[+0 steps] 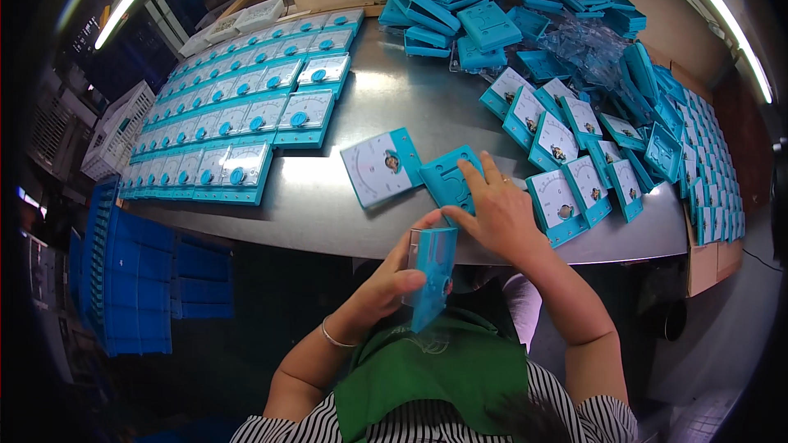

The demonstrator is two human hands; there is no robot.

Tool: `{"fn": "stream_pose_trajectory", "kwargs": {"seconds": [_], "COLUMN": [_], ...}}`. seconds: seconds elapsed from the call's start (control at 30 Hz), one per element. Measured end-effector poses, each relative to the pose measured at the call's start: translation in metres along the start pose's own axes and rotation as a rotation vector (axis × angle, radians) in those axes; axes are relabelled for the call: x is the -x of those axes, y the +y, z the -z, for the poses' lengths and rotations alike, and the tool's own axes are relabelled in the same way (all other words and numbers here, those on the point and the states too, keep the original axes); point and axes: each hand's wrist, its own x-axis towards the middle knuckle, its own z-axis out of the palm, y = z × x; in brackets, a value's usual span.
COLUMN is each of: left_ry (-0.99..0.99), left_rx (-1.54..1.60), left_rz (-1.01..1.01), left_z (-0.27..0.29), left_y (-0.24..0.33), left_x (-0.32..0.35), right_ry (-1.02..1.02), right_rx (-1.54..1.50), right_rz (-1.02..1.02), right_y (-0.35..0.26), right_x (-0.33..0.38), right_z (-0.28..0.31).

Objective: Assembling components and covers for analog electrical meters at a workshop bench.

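My left hand [380, 287] is closed round a teal meter [433, 275] with a clear front cover, held on edge above my lap. My right hand [505, 213] lies with fingers spread over a teal plastic housing [446, 174] on the table, its thumb pointing toward the held meter. Left of that housing, close to its edge, rests a coverless meter [380, 168] with a white dial face and a small round metal part on it. The underside of my right palm is hidden.
Rows of covered meters with teal knobs [234, 119] fill the table's left. Loose coverless meters [566, 148] lie at right, below a heap of teal housings [488, 25] and clear covers [587, 49]. More meters [710, 156] stack at far right. Blue crates [135, 271] stand lower left.
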Motion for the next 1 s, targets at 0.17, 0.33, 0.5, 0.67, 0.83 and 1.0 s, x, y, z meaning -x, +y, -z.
{"fn": "stream_pose_trajectory", "kwargs": {"seconds": [0.17,0.33,0.5,0.67,0.83,1.0], "left_ry": [0.059,0.194,0.24,0.233,0.037,-0.003], "left_rx": [-0.019,0.001,0.041,0.252,0.156,0.022], "left_rz": [-0.133,-0.376,-0.573,-0.55,-0.433,-0.618], "left_z": [0.018,0.047,0.074,0.111,0.059,0.04], "left_y": [-0.006,0.007,0.037,0.055,0.031,-0.003], "left_x": [0.012,0.015,0.011,-0.032,-0.061,-0.034], "right_ry": [-0.038,0.152,-0.009,-0.086,-0.062,-0.052], "right_rx": [0.17,-0.111,-0.555,-0.856,-0.957,-0.784], "right_rz": [-0.08,-0.016,-0.035,-0.16,-0.105,0.059], "right_y": [0.002,0.0,-0.011,-0.014,-0.018,-0.032], "right_x": [-0.012,-0.009,0.019,0.029,0.031,0.046], "right_z": [-0.006,0.011,0.029,0.028,0.026,0.02]}}
